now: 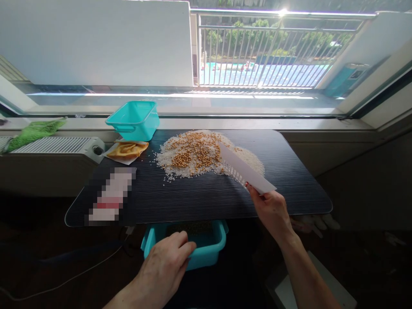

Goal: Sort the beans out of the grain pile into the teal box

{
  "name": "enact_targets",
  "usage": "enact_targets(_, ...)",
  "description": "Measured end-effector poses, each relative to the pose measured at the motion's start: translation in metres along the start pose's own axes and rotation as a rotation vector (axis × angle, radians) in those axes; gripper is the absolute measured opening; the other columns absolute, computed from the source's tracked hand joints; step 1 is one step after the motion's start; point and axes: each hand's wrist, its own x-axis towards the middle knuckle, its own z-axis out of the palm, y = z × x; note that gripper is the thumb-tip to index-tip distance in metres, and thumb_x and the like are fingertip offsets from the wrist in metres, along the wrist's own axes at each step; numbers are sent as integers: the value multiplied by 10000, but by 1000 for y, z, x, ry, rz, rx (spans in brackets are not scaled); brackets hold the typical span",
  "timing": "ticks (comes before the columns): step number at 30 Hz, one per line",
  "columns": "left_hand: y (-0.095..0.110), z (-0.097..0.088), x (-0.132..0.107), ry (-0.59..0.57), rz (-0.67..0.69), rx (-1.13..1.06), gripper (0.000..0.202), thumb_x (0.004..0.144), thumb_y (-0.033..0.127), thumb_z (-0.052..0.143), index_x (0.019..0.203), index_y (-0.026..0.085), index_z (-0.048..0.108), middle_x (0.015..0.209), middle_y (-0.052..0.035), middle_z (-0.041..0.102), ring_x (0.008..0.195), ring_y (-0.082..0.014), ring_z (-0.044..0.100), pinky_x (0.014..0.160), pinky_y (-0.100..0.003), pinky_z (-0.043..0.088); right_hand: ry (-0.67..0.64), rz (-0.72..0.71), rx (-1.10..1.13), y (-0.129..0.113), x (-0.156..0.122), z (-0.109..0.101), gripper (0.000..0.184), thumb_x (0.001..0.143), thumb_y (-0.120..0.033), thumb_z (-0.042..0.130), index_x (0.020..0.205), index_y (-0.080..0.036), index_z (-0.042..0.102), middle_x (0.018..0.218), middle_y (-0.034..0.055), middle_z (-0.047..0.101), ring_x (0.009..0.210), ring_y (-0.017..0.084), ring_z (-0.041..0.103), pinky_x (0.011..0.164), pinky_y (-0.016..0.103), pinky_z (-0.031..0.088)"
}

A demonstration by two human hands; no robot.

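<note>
In my right hand is a flat, stiff white card with a row of slots or marks along its left edge. The hand is closed round the near end, and the card leans over the right side of a spread pile of white rice-like grains. Golden soybean-like beans lie over the grains. Below the table's front edge, my left hand curls closed over the near-left rim of a teal bin; its fingertips are partly hidden. Small dark greenish contents lie in the bin.
Another teal bin stands at the table's back left. Before it, yellowish food sits on white paper. A blurred-out flat object lies at the dark table's left. A green cloth rests on the radiator; a white cable runs below.
</note>
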Motion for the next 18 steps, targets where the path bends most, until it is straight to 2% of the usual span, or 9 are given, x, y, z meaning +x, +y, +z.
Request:
enact_targets(9, -2, 3, 0, -2, -1, 8, 266, 828, 19, 445, 923, 219, 592, 894, -15, 547, 804, -157, 531, 678, -273, 395, -49, 45, 99, -7, -8, -1, 288, 815, -388, 572, 924, -186, 746, 706, 45, 737, 653, 227, 690, 604, 269, 509)
enact_targets(18, -1, 2, 1, 0, -1, 3, 278, 817, 19, 438, 934, 214, 598, 901, -18, 554, 807, -158, 534, 686, -280, 404, -86, 45, 151, -4, -15, 2, 298, 808, -399, 582, 931, -186, 751, 761, 52, 749, 700, 237, 700, 659, 284, 528)
